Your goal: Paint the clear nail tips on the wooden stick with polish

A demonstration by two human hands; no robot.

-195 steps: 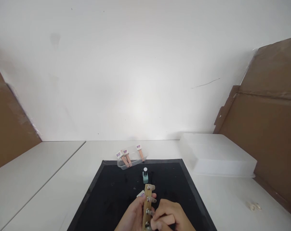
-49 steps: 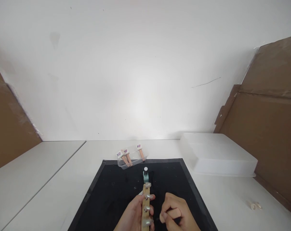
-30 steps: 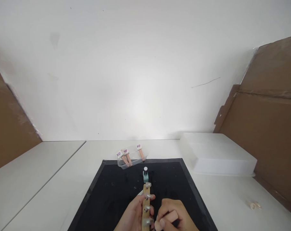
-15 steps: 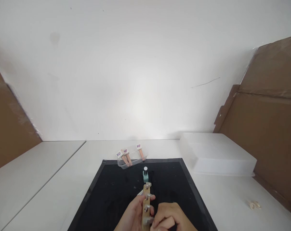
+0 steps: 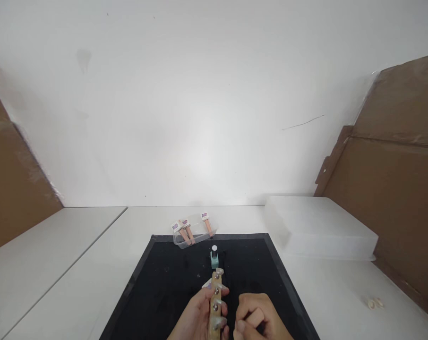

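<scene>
My left hand (image 5: 198, 311) is wrapped round a wooden strip (image 5: 214, 298) with a row of metal studs and several clear nail tips along it. The strip points away from me over the black mat. Just right of it, my right hand (image 5: 258, 317) is closed with curled fingers, apart from the strip; what it holds, if anything, is hidden. Beyond the strip's far end stands a teal nail polish bottle (image 5: 214, 260) with a dark, white-topped cap. Part of a white labelled piece (image 5: 207, 284) shows behind my left fingers.
A clear plastic tray (image 5: 181, 242) with several pinkish sticks with white labels stands at the mat's (image 5: 157, 278) back edge. Back right is a translucent white box (image 5: 327, 231). Small cream-coloured rings (image 5: 373, 302) lie at the right. Cardboard panels (image 5: 394, 184) stand at both sides.
My right hand has moved right, away from the near end of the strip. My left hand still holds the strip in nearly the same place.
</scene>
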